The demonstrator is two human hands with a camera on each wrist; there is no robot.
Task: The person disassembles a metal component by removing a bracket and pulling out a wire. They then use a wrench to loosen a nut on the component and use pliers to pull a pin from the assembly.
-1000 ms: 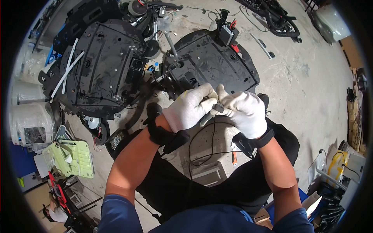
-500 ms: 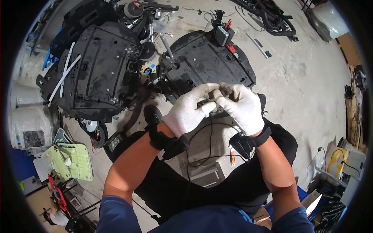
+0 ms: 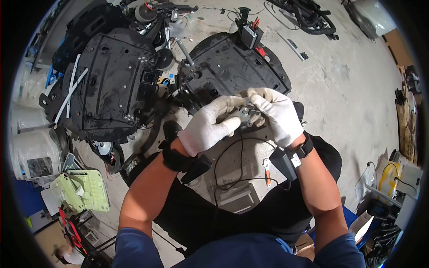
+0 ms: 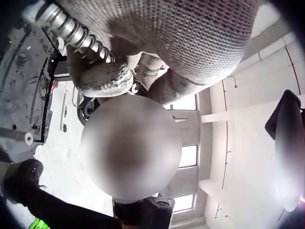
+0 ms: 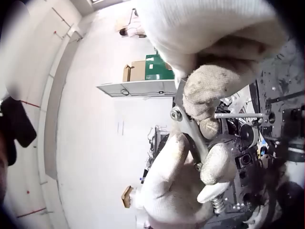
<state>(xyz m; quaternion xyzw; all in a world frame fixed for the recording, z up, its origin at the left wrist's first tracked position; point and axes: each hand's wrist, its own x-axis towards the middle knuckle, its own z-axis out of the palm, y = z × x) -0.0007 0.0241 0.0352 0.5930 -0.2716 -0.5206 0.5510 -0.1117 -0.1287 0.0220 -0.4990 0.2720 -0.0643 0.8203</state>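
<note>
Both hands wear whitish gloves and hold one small grey metal part [image 3: 245,112] above the knees. A bolt head shows on it in the head view. In the right wrist view the part [image 5: 189,129] is a narrow plate with a bolt near each end. My left hand [image 3: 209,125] grips its left side between thumb and fingers. The fingers of my right hand [image 3: 279,114] pinch the other side and hide some of it. Close beside the left hand, a coil spring [image 4: 71,31] shows in the left wrist view.
Two black base panels [image 3: 120,85] [image 3: 228,67] lie ahead on the concrete floor. A black cable [image 3: 215,169] loops below the hands, near an orange-handled tool [image 3: 267,172] and a grey box [image 3: 239,198]. A green plastic piece [image 3: 85,190] is at left.
The part has been turned in the hands, so a bolted grey face now shows instead of a dark block. Right fingers have shifted over its far side. The head view has moved slightly.
</note>
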